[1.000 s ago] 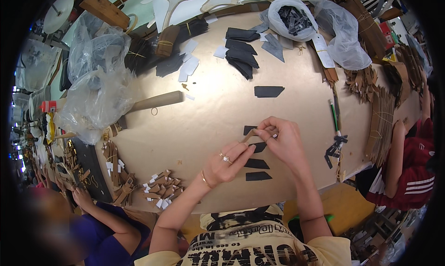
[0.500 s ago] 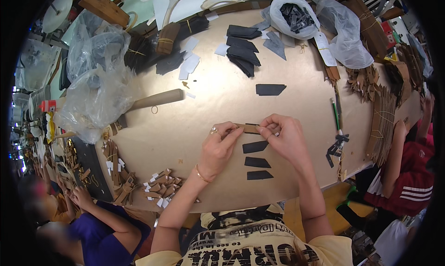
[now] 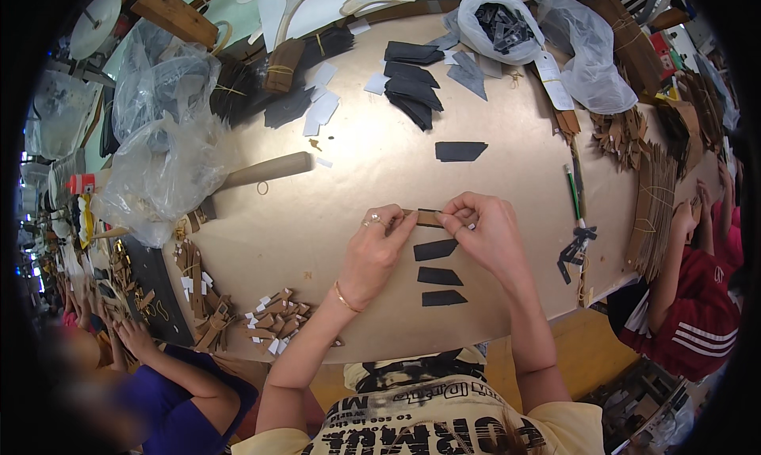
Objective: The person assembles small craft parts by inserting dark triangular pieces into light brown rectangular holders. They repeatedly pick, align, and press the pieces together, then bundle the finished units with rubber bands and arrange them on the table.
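My left hand (image 3: 378,245) and my right hand (image 3: 485,227) pinch the two ends of a short brown strip (image 3: 428,216). It lies over a dark piece whose edges show above and below it. Three slanted black pieces (image 3: 436,250) are laid in a column below my hands, closer to me. Farther off, another black piece (image 3: 461,151) lies alone beyond my fingers. Both hands rest low over the tabletop, fingertips closed. What lies directly under the fingertips is hidden.
Stacks of black pieces (image 3: 412,86) and white slips (image 3: 321,110) lie at the far side. A plastic bag (image 3: 502,31) holds black parts. Brown strips with white tabs (image 3: 277,320) are heaped left, a hammer-like tool (image 3: 269,170) beyond. A green pencil (image 3: 572,195) lies right. Co-workers sit both sides.
My hands keep their pinch on the brown strip, nearly in place. At the right, the co-worker in red has shifted, and a hand there shows more clearly.
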`<state>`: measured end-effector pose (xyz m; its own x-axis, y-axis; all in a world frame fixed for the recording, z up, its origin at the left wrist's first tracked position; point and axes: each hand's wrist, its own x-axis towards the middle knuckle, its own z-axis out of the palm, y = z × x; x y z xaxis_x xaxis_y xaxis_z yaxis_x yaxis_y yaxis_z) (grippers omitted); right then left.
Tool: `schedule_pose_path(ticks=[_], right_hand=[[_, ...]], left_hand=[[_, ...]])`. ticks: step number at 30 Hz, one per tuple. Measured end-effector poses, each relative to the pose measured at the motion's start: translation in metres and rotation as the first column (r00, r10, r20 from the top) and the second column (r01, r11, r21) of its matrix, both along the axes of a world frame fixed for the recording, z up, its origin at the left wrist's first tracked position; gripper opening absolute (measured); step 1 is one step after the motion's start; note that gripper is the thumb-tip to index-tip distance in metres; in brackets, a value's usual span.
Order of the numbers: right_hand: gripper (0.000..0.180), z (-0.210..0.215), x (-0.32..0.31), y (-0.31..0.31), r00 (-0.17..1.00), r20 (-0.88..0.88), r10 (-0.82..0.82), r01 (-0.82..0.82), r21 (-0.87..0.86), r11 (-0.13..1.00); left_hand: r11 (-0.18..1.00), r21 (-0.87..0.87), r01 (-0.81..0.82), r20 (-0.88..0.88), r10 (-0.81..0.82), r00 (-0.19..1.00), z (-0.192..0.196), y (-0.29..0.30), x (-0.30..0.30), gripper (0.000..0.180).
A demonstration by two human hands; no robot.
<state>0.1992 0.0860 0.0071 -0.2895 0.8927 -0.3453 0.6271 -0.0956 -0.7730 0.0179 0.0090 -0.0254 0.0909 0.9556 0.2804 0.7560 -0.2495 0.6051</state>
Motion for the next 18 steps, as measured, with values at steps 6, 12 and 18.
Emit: schedule_pose_path(ticks=[6, 12, 18], right_hand=[[0.012, 0.001, -0.002, 0.000, 1.000, 0.003, -0.014, 0.014, 0.010, 1.000], [0.017, 0.005, 0.005, -0.003, 0.998, -0.060, -0.007, 0.006, -0.007, 1.000], [0.014, 0.006, 0.027, -0.017, 0.969, -0.206, -0.136, 0.125, -0.067, 0.990]], left_hand=[[1.000, 0.003, 0.031, -0.106, -0.030, 0.994, 0.005, 0.000, 0.001, 0.037], [0.999, -0.047, -0.003, -0.174, -0.005, 0.985, 0.012, 0.001, 0.010, 0.037], [0.996, -0.074, 0.046, -0.250, -0.063, 0.966, 0.015, 0.000, 0.009, 0.039]])
